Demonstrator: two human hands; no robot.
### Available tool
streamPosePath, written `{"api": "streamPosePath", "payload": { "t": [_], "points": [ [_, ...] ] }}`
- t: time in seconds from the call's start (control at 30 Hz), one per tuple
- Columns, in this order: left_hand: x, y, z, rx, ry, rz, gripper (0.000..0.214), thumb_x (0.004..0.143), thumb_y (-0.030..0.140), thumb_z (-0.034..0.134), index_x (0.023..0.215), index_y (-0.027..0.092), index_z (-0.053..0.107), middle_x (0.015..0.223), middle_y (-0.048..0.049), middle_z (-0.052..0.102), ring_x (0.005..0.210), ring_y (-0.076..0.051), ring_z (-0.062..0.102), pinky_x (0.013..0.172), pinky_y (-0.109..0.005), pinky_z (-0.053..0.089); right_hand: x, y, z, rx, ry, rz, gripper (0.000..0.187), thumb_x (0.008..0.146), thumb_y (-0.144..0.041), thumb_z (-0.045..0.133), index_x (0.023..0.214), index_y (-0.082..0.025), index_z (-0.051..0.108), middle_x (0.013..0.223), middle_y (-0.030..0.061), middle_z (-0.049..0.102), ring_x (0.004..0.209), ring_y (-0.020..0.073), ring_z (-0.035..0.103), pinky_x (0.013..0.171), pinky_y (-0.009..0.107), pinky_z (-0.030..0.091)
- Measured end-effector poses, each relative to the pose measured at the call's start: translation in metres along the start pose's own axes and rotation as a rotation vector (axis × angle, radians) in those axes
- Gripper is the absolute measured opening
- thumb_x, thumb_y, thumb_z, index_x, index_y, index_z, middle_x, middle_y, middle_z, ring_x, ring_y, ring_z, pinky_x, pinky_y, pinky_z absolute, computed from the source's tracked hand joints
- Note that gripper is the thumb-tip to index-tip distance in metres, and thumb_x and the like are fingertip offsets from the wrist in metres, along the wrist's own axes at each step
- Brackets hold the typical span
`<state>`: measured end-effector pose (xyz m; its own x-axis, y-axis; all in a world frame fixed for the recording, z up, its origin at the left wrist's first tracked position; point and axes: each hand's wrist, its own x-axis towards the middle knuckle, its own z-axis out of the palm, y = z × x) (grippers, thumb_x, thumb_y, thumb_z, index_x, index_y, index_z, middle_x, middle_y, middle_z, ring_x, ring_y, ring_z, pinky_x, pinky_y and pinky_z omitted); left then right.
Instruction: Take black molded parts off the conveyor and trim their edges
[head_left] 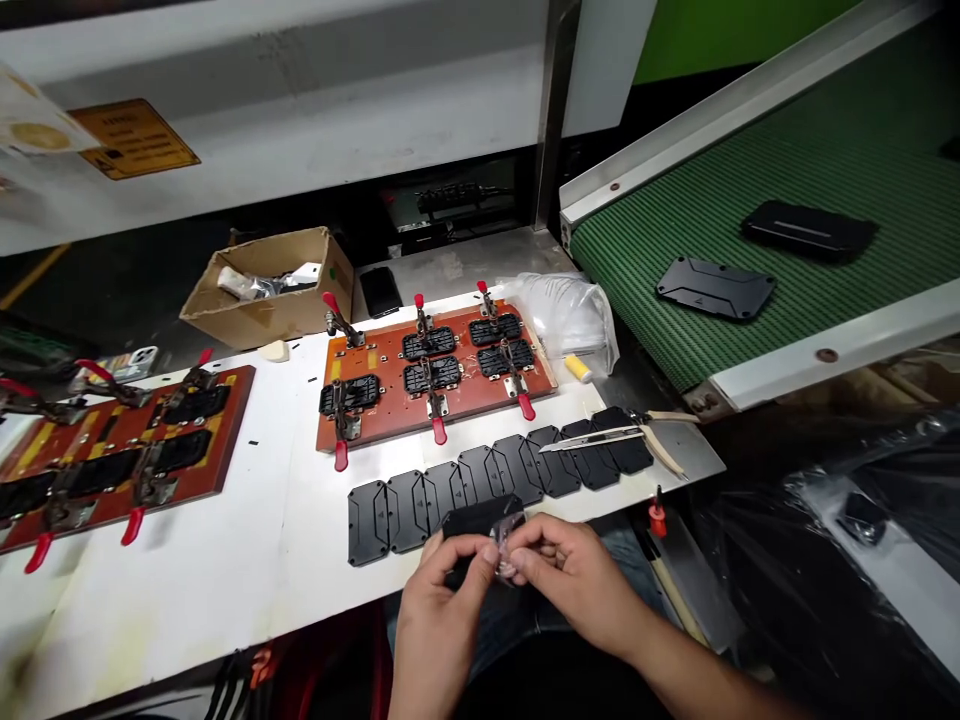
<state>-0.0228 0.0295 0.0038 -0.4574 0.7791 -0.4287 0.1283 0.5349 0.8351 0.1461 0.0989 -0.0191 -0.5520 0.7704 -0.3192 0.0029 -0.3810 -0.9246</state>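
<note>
Close to my lap, at the table's front edge, my left hand (pixel 442 610) is closed around a black plastic cover (pixel 480 514), its thumb and forefinger meeting at a crumpled piece of clear plastic film (pixel 507 530). The fingertips of my right hand (pixel 577 580) pinch the same film from the other side; what lies inside it, if anything, cannot be made out. Just beyond my hands runs a row of several black covers (pixel 442 495) laid edge to edge. A pair of scissors (pixel 600 437) with pale handles lies across the row's right end.
A brown clamp board (pixel 397 430) with red-handled clamps holds black parts; a second board (pixel 236 420) stands left. Behind are a cardboard box (pixel 262 325), a phone (pixel 380 291) and a clear bag (pixel 562 310). At right, a green conveyor (pixel 637 290) carries black covers (pixel 716 288).
</note>
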Motion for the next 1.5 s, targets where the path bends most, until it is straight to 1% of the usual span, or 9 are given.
{"api": "streamPosePath", "payload": {
  "t": [0.2,0.37,0.53,0.73,0.9,1.03,1.13,1.3,1.5],
  "points": [
    [0.004,-0.007,0.001,-0.159,0.230,-0.035,0.041,0.082,0.064,0.077,0.097,0.025,0.079,0.105,-0.0034,0.077,0.105,-0.024,0.067,0.091,-0.029,0.051,0.009,0.004,-0.003,-0.109,0.335,-0.116,0.025,0.100,-0.044,0.065,0.096,-0.020,0.064,0.084,0.0028,0.070,0.075,0.0161,0.069,0.070,0.028,0.058],
    [-0.010,-0.010,-0.020,-0.451,0.429,-0.052,0.081,0.073,0.058,0.089,0.146,0.040,0.058,0.111,-0.0004,0.078,0.088,-0.020,0.076,0.081,-0.028,0.062,0.018,-0.009,-0.007,-0.485,0.427,-0.475,0.004,0.101,-0.019,0.061,0.099,-0.022,0.063,0.094,0.0022,0.070,0.084,0.0144,0.067,0.079,0.027,0.054],
    [-0.022,-0.010,-0.047,-0.603,0.316,-0.216,0.068,0.051,0.044,0.104,0.106,0.020,0.072,0.086,-0.0026,0.079,0.063,-0.016,0.073,0.063,-0.021,0.062,0.020,-0.026,0.000,-0.598,0.221,-0.770,0.015,0.099,-0.009,0.060,0.108,-0.020,0.065,0.097,0.0046,0.069,0.090,0.0155,0.066,0.084,0.028,0.055],
    [-0.012,0.004,-0.030,-0.739,0.314,-0.173,0.054,0.051,0.034,0.105,0.092,0.018,0.073,0.088,-0.0003,0.076,0.077,-0.015,0.072,0.069,-0.025,0.066,0.016,-0.027,0.008,-0.678,-0.140,-0.832,0.019,0.102,-0.011,0.056,0.111,-0.017,0.071,0.093,0.0078,0.071,0.081,0.0179,0.065,0.072,0.029,0.054],
    [-0.007,-0.003,0.003,-0.861,0.309,-0.200,0.054,0.051,0.036,0.105,0.093,0.023,0.074,0.086,0.0009,0.078,0.075,-0.015,0.074,0.072,-0.024,0.065,0.009,-0.023,0.010,-0.647,-0.150,-0.732,0.020,0.101,-0.016,0.059,0.113,-0.020,0.075,0.094,0.0076,0.075,0.082,0.0194,0.068,0.074,0.031,0.056],
    [-0.011,-0.010,0.014,-0.490,0.133,0.002,0.040,0.071,0.050,0.092,0.099,0.023,0.084,0.126,-0.0116,0.079,0.123,-0.031,0.071,0.107,-0.039,0.058,0.004,-0.030,0.011,-0.458,0.087,-0.611,0.022,0.102,-0.016,0.058,0.113,-0.021,0.076,0.099,0.0083,0.074,0.089,0.0183,0.071,0.081,0.030,0.058],
    [-0.017,-0.002,0.012,-0.266,-0.017,0.126,0.037,0.083,0.054,0.080,0.106,0.026,0.086,0.149,-0.0098,0.067,0.143,-0.036,0.057,0.124,-0.048,0.042,0.000,-0.040,0.010,-0.352,0.020,-0.596,0.020,0.100,-0.015,0.059,0.108,-0.020,0.077,0.100,0.0081,0.075,0.092,0.0181,0.072,0.087,0.029,0.058],
    [-0.017,0.010,0.014,-0.121,0.140,0.142,0.043,0.077,0.060,0.084,0.104,0.026,0.085,0.123,-0.0093,0.080,0.123,-0.035,0.071,0.112,-0.045,0.055,-0.013,-0.048,0.000,-0.265,-0.183,-0.524,0.016,0.097,-0.018,0.062,0.105,-0.018,0.076,0.099,0.0077,0.076,0.091,0.0191,0.071,0.084,0.029,0.057],
    [-0.006,0.014,0.040,-0.413,0.230,-0.035,0.071,0.070,0.058,0.091,0.132,0.028,0.071,0.137,-0.0086,0.074,0.113,-0.030,0.075,0.084,-0.033,0.065,-0.026,-0.011,-0.024,0.080,-0.146,-0.059,0.030,0.101,-0.048,0.063,0.101,-0.020,0.074,0.086,0.0038,0.074,0.071,0.0138,0.066,0.065,0.023,0.052]
  ]
}}
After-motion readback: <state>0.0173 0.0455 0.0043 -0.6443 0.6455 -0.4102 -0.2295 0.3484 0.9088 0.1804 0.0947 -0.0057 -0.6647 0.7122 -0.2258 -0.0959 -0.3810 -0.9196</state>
